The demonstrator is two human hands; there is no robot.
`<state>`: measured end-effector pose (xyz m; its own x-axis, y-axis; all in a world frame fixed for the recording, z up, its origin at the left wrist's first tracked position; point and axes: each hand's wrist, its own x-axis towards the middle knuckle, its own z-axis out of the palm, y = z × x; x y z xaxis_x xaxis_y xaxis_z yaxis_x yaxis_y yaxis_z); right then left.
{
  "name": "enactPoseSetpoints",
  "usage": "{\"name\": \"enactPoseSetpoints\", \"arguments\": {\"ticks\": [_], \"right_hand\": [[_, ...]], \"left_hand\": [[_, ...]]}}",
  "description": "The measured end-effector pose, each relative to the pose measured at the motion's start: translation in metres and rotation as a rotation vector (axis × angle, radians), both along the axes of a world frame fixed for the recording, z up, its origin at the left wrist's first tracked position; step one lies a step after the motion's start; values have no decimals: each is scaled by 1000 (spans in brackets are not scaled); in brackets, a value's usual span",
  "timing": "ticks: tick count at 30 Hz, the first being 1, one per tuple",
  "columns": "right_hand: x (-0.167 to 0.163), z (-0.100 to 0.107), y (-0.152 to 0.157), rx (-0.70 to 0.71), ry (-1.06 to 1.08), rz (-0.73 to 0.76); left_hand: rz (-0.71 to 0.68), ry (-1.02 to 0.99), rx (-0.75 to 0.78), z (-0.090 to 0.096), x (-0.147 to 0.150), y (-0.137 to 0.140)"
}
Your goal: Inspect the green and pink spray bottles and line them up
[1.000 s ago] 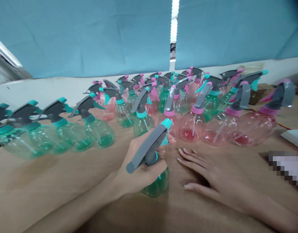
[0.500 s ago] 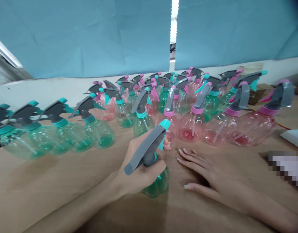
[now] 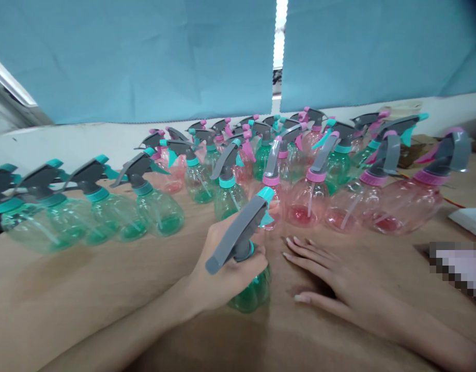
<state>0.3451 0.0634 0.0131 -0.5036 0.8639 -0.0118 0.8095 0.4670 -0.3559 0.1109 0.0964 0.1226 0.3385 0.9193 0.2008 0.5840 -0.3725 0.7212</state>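
In front of me a green spray bottle [image 3: 251,294] with a grey and turquoise trigger head stands on the table [image 3: 106,294]. My left hand [image 3: 226,266] is wrapped round its upper part, just below the head, and covers much of the body. The turquoise trigger shows free below the nozzle. To the right, my right hand [image 3: 326,274] lies on the table with its fingers stretched out and touches no bottle. Just beyond the hands are a pink spray bottle [image 3: 307,206] and another green spray bottle [image 3: 232,199].
Several green spray bottles [image 3: 160,214] make a row on the left. More pink and green bottles crowd the back, with a large pink one [image 3: 408,206] on the right. A pixelated flat object [image 3: 460,268] lies at the right edge. A blue curtain [image 3: 144,62] hangs behind.
The trigger head of the held bottle has tipped slightly, its rear end shifting right and up, and its trigger stands clear of the fingers. My right hand has stayed put.
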Motion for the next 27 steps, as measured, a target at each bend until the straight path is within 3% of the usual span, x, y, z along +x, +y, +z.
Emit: {"name": "enactPoseSetpoints", "arguments": {"ticks": [27], "right_hand": [[-1, 4, -1, -14, 51, -10]], "left_hand": [[-29, 5, -15, -1, 2, -1]]}}
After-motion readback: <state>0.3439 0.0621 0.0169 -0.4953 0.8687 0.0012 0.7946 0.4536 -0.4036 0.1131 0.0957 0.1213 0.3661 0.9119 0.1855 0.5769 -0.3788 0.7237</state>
